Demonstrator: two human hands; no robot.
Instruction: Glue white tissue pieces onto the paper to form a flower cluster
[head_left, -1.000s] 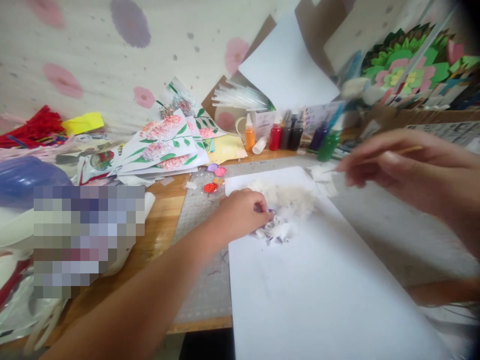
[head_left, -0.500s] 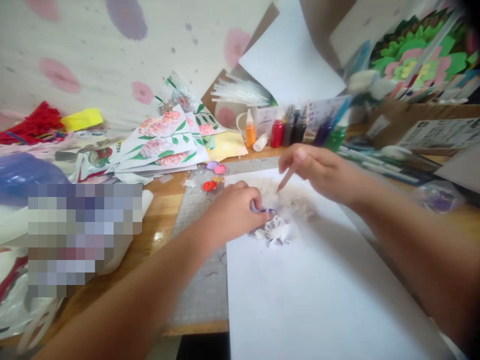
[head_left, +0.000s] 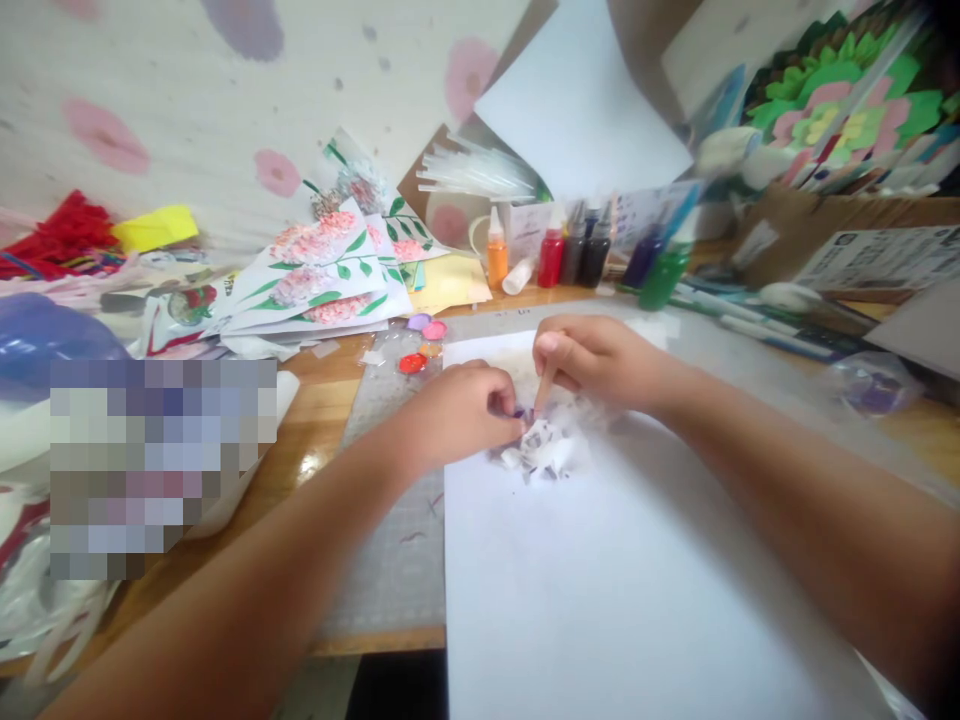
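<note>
You appear to be in the middle of a fine placing or pressing step: your right hand point(head_left: 589, 358), fingers drawn together, grips a slim tan stick point(head_left: 546, 386) and angles its tip down beside the fingertips of your left hand point(head_left: 466, 412). That left hand is pinched nearly closed, thumb to forefinger, on a small purple piece point(head_left: 519, 412) (blur hides its exact shape). The piece sits at those fingertips, just beyond the ragged cluster of white paper-like scraps point(head_left: 544, 455) on the large white paper sheet point(head_left: 600, 590). The next move probably calls for a steady left pinch and light, exact tip pressure.
</note>
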